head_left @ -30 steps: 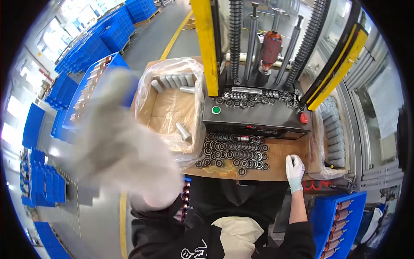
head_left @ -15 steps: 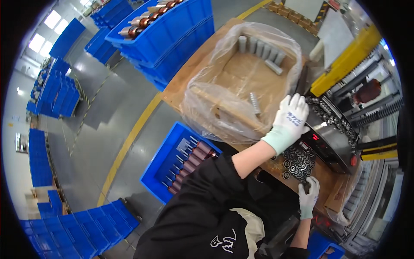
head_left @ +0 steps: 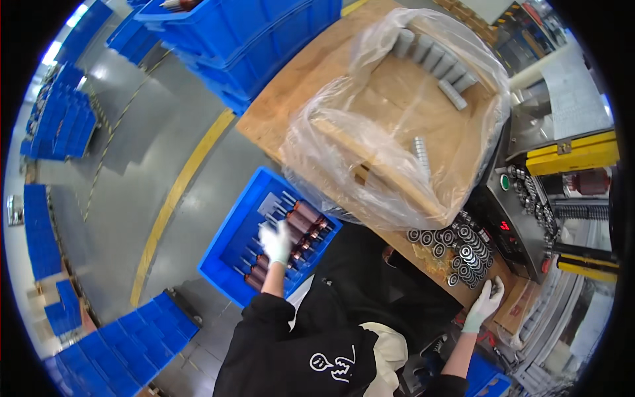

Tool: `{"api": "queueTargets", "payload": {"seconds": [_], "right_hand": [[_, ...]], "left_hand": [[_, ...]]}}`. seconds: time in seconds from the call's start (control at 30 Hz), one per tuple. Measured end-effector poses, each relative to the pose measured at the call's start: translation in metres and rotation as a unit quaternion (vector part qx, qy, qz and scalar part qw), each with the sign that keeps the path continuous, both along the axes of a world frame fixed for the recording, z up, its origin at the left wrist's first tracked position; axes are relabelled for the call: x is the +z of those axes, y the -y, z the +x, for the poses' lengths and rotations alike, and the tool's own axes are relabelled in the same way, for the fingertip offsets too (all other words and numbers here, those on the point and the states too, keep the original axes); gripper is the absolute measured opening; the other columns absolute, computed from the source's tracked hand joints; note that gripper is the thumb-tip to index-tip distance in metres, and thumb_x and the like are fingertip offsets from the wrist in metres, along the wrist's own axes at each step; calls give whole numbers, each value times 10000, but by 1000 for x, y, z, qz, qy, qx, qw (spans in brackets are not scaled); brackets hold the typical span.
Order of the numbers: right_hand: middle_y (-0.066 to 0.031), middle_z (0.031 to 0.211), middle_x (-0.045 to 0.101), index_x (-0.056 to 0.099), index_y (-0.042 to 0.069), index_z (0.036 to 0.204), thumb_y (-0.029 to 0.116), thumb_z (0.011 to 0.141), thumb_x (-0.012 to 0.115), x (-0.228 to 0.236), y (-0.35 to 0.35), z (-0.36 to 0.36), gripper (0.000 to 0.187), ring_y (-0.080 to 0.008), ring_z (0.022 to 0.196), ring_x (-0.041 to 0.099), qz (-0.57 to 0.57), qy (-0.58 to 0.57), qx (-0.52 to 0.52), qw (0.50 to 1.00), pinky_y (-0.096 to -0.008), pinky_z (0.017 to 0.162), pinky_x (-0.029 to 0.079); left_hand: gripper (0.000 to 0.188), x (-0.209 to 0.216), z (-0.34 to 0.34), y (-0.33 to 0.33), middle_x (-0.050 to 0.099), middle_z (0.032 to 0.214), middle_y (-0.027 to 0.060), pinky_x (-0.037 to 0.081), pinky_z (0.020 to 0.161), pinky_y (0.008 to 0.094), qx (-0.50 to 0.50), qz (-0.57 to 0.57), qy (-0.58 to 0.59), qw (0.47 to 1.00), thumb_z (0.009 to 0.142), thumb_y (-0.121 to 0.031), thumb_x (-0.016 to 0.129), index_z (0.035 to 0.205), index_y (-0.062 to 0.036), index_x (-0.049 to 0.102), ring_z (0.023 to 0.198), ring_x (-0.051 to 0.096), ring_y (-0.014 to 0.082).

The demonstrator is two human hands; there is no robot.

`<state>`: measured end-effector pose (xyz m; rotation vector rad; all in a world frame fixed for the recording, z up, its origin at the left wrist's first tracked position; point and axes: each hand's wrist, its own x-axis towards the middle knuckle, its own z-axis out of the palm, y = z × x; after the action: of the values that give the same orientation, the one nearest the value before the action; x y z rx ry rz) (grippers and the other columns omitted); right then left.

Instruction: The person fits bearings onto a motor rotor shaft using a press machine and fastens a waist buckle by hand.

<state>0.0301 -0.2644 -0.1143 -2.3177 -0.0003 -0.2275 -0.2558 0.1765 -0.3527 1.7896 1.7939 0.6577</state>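
My left hand [head_left: 274,243], in a white glove, is over a blue bin [head_left: 228,288] at my left, among the armatures [head_left: 303,221] lying in a row. The armatures have copper-brown windings and steel shafts. Motion smears the fingers, so whether they grip a shaft does not show. My right hand [head_left: 486,304], also gloved, is beside the near end of a pile of ring bearings [head_left: 466,255] on the wooden table. Its fingers are slightly bent and apart, and nothing shows between them.
A plastic-lined box [head_left: 390,126] with wrapped grey cylinders [head_left: 433,59] stands on the wooden table [head_left: 278,106]. To the right is a machine [head_left: 509,228] with a red display, a green button and yellow bars. Stacked blue crates [head_left: 258,53] stand at the far left.
My left hand has moved from the machine's front, beside the lined box, down and left into the blue bin. My right hand has shifted slightly right, staying by the bearings. The head view has shifted.
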Motion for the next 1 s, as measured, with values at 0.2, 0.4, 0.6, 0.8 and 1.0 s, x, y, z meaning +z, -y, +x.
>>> {"api": "queueTargets", "payload": {"seconds": [0.2, 0.4, 0.6, 0.8, 1.0], "right_hand": [[-65, 1073, 636, 631, 22, 1137, 52, 889, 646, -16, -36, -3, 250, -149, 1005, 589, -46, 30, -9, 998, -300, 919, 476], [-105, 968, 642, 659, 44, 1038, 119, 834, 702, -7, -34, -4, 221, -209, 883, 646, 10, 34, -63, 997, -332, 800, 520], [-102, 1001, 645, 615, 3, 1110, 54, 884, 655, -6, -33, -10, 235, -177, 899, 636, 99, 53, -51, 992, -304, 821, 510], [-147, 1037, 660, 634, 30, 1163, 43, 931, 571, 3, -22, -9, 241, -292, 934, 649, 38, 133, -5, 990, -349, 833, 519], [-130, 1017, 649, 610, 13, 1143, 70, 925, 617, -3, -28, -3, 225, -245, 914, 636, 126, 142, -8, 982, -323, 819, 508]], "left_hand": [[556, -112, -85, -52, 629, 1232, 236, 450, 1001, 407, 96, -229, 47, 968, 975, -431, 523, 1206, 68, 609, 1126, 605, 325], [517, -89, -23, -53, 651, 1136, 201, 464, 961, 406, -59, -187, -56, 979, 1011, -427, 447, 1141, 41, 623, 1040, 614, 294], [513, -18, -22, -30, 673, 1040, 165, 477, 921, 405, -274, -113, -155, 943, 1047, -424, 372, 1076, 14, 638, 954, 623, 263], [546, 145, 11, 22, 694, 945, 130, 491, 881, 404, -439, -85, 6, 895, 1083, -420, 296, 1011, -13, 652, 869, 632, 231], [623, 318, 110, 96, 554, 707, 101, 508, 793, 443, -408, -44, 563, 717, 1026, -623, 265, 709, -104, 398, 724, 564, 254]]}}
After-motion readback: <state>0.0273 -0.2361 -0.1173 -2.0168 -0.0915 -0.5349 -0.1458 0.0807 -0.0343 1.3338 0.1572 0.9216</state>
